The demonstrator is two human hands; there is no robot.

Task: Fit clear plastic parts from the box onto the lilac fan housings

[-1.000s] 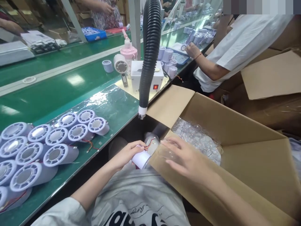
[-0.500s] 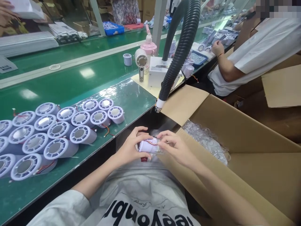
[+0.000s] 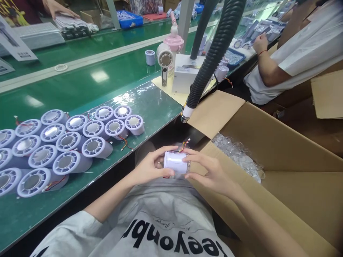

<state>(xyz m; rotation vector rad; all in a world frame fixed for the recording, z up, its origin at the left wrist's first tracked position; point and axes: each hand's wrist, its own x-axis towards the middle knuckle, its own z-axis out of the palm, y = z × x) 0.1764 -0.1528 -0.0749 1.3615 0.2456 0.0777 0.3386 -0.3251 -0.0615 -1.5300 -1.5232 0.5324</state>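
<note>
Between my two hands, above my lap, lies a lavender cylindrical housing (image 3: 174,162) on its side. Red and yellow wires (image 3: 184,144) with a small white plug stick up from its far side. My left hand (image 3: 151,164) grips its left end, thumb below and fingers above. At the right end, the fingers and thumb of my right hand (image 3: 207,167) are closed on it. Something clear, like a plastic cover, shows around that right end. Many similar lavender housings (image 3: 65,162) with round silvery centres stand in rows on the green table at left.
An open cardboard box (image 3: 284,142) holding clear plastic pieces (image 3: 238,153) is at my right. A black corrugated hose (image 3: 214,60) hangs ahead beside a white box-shaped device (image 3: 184,75). A white hair dryer (image 3: 164,60) stands left of it. A co-worker's arm (image 3: 270,69) is at upper right.
The housing has turned in my hands: its wires, which lay across the near side, now stand up at the far side. My head view has shifted slightly.
</note>
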